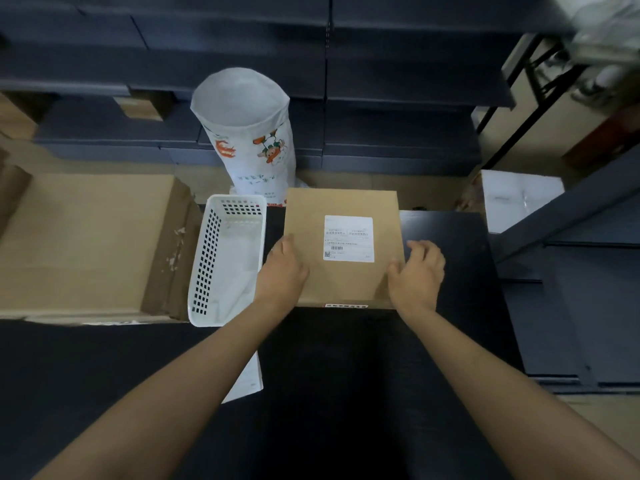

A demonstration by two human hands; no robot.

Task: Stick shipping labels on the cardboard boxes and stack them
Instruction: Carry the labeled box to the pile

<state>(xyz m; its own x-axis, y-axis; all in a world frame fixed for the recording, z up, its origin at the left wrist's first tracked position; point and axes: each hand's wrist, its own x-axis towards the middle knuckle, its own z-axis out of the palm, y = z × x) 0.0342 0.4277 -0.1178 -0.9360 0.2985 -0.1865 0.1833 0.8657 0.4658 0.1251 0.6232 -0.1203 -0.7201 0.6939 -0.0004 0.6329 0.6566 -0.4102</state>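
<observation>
Both hands, left hand (282, 268) and right hand (417, 271), clasp the flat brown cardboard box (343, 202) between them (labelled); likely light, stiff: grip side edges.

Both forearms are bare, with no sleeves in view. The left hand (282, 268) and right hand (417, 275) wear no gloves, rings, or watch; nails are short.

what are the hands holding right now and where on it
The flat brown cardboard box bearing a white label: left hand grips its left edge, right hand its right edge near the front corner.
</observation>
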